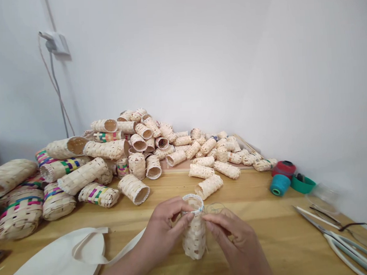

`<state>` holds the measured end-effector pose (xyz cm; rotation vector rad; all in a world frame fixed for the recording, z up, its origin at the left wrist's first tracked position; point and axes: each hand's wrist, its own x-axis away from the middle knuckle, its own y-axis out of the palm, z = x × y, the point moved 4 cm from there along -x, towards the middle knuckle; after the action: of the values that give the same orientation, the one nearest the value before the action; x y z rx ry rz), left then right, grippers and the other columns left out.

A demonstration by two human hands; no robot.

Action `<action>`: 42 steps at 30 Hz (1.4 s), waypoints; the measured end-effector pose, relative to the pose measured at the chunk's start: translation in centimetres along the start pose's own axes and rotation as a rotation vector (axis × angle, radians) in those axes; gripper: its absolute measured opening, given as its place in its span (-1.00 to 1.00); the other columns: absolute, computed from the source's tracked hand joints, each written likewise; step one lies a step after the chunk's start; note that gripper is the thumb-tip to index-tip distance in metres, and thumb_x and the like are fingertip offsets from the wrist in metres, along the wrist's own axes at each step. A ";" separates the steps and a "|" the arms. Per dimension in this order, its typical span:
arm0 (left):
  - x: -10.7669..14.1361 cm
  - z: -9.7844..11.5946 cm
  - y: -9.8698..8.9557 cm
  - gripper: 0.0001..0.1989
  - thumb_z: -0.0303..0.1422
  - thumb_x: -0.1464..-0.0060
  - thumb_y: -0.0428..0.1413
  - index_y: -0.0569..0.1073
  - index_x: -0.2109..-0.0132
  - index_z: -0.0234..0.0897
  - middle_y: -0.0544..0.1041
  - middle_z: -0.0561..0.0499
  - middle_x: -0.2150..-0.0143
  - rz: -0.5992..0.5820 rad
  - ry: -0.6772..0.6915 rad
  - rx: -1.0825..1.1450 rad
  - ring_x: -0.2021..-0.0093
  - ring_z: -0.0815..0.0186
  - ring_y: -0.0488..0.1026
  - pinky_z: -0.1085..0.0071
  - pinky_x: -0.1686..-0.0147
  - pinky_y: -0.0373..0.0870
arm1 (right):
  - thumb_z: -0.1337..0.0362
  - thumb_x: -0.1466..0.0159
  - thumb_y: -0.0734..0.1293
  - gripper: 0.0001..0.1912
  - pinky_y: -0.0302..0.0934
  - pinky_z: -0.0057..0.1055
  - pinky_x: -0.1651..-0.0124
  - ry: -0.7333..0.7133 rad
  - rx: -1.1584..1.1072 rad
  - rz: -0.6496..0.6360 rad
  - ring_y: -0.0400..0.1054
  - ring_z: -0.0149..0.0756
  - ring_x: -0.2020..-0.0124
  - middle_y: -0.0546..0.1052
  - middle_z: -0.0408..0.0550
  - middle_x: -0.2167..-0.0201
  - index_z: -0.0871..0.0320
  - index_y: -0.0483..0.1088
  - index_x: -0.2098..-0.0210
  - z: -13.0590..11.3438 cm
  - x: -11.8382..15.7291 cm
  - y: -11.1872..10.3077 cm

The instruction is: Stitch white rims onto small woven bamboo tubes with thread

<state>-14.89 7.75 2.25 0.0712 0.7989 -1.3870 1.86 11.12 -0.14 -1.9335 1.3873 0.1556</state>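
A small woven bamboo basket (194, 237), shaped like a tube, stands upright on the table with its open mouth up. Pale blue and white stitching runs around its rim (195, 195). My left hand (166, 222) grips the rim from the left, thumb in front and fingers towards the mouth. At the rim's right side, my right hand (233, 235) is closed in a pinch, thumb against forefinger. What it pinches is too small to make out. A fine bluish thread (216, 205) loops just behind the right fingers.
Many woven baskets (110, 149) are heaped at the back left, smaller ones (221, 148) at the back centre. Thread spools (280, 184) and green tape (303, 184) lie at the right, with scissors (339, 240) in front. A white oval board (69, 258) and a strip lie at the left.
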 end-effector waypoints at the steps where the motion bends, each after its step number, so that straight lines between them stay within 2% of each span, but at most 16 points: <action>1: 0.0 0.0 0.0 -0.81 -0.39 -0.15 0.09 0.53 0.38 -0.31 0.48 0.03 0.48 -0.002 -0.004 0.001 0.47 0.38 0.35 0.52 0.45 0.24 | 0.20 -0.31 0.25 -0.77 0.27 -0.45 0.36 0.005 0.002 0.008 0.40 -0.28 0.40 0.49 -0.10 0.46 0.00 0.56 0.24 0.0 0.0 0.0; 10: 0.1 0.1 0.1 -0.83 -0.43 -0.17 0.08 0.53 0.36 -0.28 0.49 0.05 0.48 0.003 0.052 -0.039 0.48 0.38 0.36 0.51 0.46 0.25 | 0.20 -0.31 0.25 -0.78 0.29 -0.47 0.36 0.000 0.026 0.029 0.41 -0.30 0.42 0.51 -0.14 0.47 -0.03 0.56 0.24 -0.3 0.1 0.0; 12: 0.3 0.4 0.2 -0.84 -0.45 -0.17 0.08 0.52 0.36 -0.29 0.49 0.04 0.47 0.009 0.113 -0.093 0.45 0.36 0.38 0.50 0.43 0.26 | 0.21 -0.30 0.25 -0.78 0.30 -0.47 0.39 -0.018 0.049 0.030 0.41 -0.30 0.45 0.50 -0.13 0.48 -0.02 0.56 0.25 -0.5 0.3 -0.2; 15: 1.0 1.1 0.4 -0.87 -0.51 -0.17 0.06 0.49 0.30 -0.29 0.52 0.02 0.41 0.039 0.280 -0.210 0.39 0.33 0.40 0.47 0.37 0.26 | 0.24 -0.29 0.25 -0.78 0.31 -0.50 0.40 -0.034 0.082 -0.001 0.41 -0.32 0.47 0.51 -0.14 0.50 0.00 0.56 0.25 -0.6 0.7 -0.5; 18: 1.7 1.7 0.9 -0.86 -0.56 -0.15 0.04 0.47 0.26 -0.29 0.51 0.01 0.41 0.062 0.414 -0.338 0.41 0.33 0.34 0.44 0.40 0.20 | 0.23 -0.29 0.25 -0.78 0.31 -0.51 0.38 -0.009 0.073 -0.017 0.43 -0.32 0.44 0.52 -0.13 0.48 0.02 0.56 0.27 -0.5 1.2 -0.6; 22: 2.3 1.9 1.5 -0.84 -0.56 -0.16 0.02 0.47 0.24 -0.29 0.50 0.00 0.44 0.061 0.487 -0.420 0.44 0.32 0.30 0.42 0.45 0.14 | 0.15 -0.27 0.27 -0.76 0.29 -0.51 0.41 0.064 -0.019 0.015 0.42 -0.30 0.45 0.53 -0.11 0.48 0.05 0.56 0.35 -0.3 1.7 -0.3; 25: 2.4 1.9 1.8 -0.83 -0.54 -0.19 0.00 0.47 0.18 -0.28 0.52 -0.02 0.42 0.055 0.540 -0.444 0.45 0.31 0.28 0.40 0.46 0.10 | 0.07 -0.24 0.30 -0.71 0.25 -0.53 0.44 0.179 -0.135 0.012 0.36 -0.33 0.50 0.49 -0.13 0.53 0.10 0.54 0.42 0.2 1.9 0.2; 28: 2.4 2.1 1.8 -0.82 -0.50 -0.25 -0.04 0.46 0.14 -0.30 0.53 -0.03 0.41 0.071 0.588 -0.472 0.47 0.31 0.23 0.37 0.47 0.04 | -0.04 -0.20 0.32 -0.64 0.12 -0.55 0.56 0.324 -0.252 0.031 0.19 -0.41 0.62 0.35 -0.19 0.64 0.13 0.51 0.46 1.1 2.3 0.8; 31: 2.5 2.5 1.7 -0.76 -0.44 -0.31 -0.11 0.46 0.15 -0.32 0.50 0.00 0.46 0.086 0.644 -0.521 0.50 0.32 0.18 0.36 0.50 -0.01 | -0.12 -0.16 0.31 -0.58 0.04 -0.55 0.57 0.372 -0.330 0.034 0.09 -0.42 0.62 0.24 -0.22 0.67 0.12 0.51 0.42 1.9 2.8 1.3; 38: 2.8 3.1 1.6 -0.69 -0.41 -0.35 -0.17 0.46 0.20 -0.29 0.48 0.01 0.48 0.034 0.652 -0.542 0.48 0.33 0.21 0.36 0.47 0.03 | -0.13 -0.15 0.34 -0.59 0.02 -0.51 0.51 0.356 -0.440 0.026 0.08 -0.40 0.58 0.25 -0.21 0.64 0.11 0.49 0.45 2.7 3.5 1.7; 42: 2.9 2.9 1.8 -0.66 -0.39 -0.35 -0.18 0.46 0.27 -0.28 0.49 0.02 0.48 0.001 0.617 -0.506 0.48 0.35 0.22 0.36 0.47 0.05 | -0.09 -0.14 0.38 -0.62 0.08 -0.52 0.49 0.348 -0.490 0.026 0.15 -0.40 0.57 0.29 -0.20 0.63 0.13 0.47 0.46 2.8 3.4 1.6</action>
<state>-12.07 4.28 2.17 0.1063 1.6435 -1.1280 2.68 9.99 -4.61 -2.4323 1.7213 0.1922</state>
